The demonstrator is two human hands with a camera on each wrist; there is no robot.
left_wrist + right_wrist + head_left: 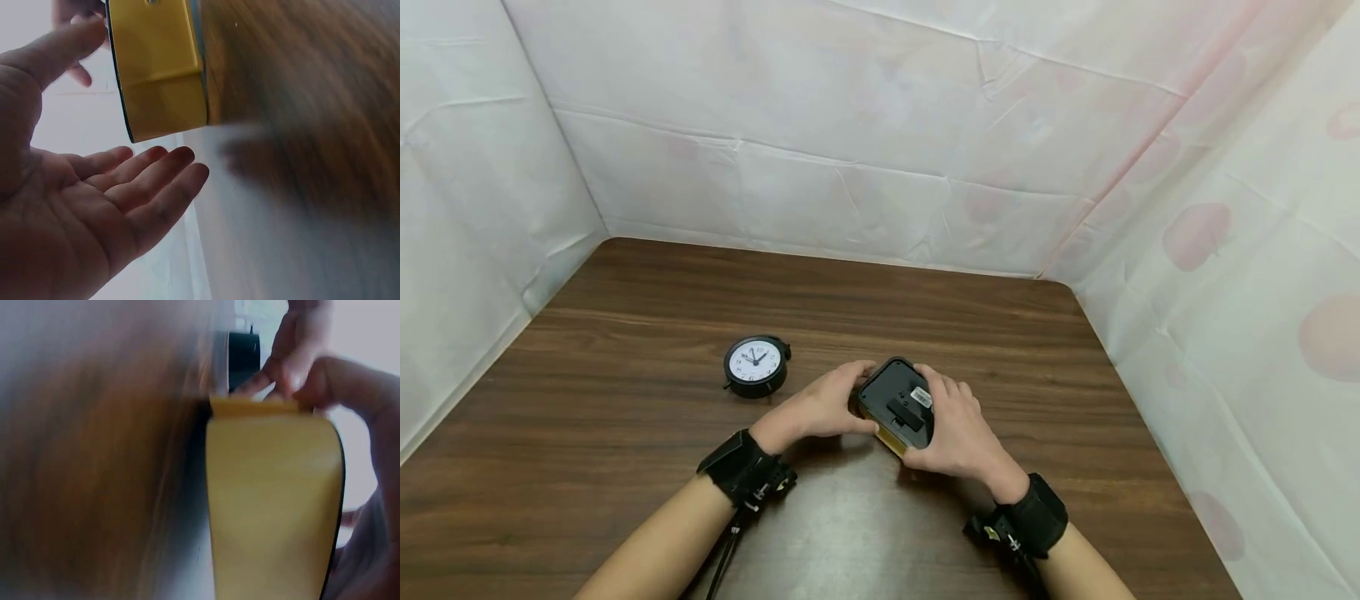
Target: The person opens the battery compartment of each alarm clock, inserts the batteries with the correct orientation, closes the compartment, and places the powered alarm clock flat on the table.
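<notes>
A yellow-sided clock (891,398) lies face down between the hands, its black back up with a battery cover and a white label. My right hand (953,429) grips it across the right end, thumb on the near side and fingers at the far edge. My left hand (831,404) is at its left end; in the left wrist view its fingers (159,200) stretch out loosely below the yellow side, with the thumb by the back's edge. The clock's dial is hidden. A round black alarm clock (756,365) with a white dial lies face up left of the hands.
The brown wood-grain table (655,400) has rounded far corners. Pale printed curtains (820,125) enclose it at the back and both sides. Each wrist wears a black camera strap (741,471), with a cable trailing toward the near edge.
</notes>
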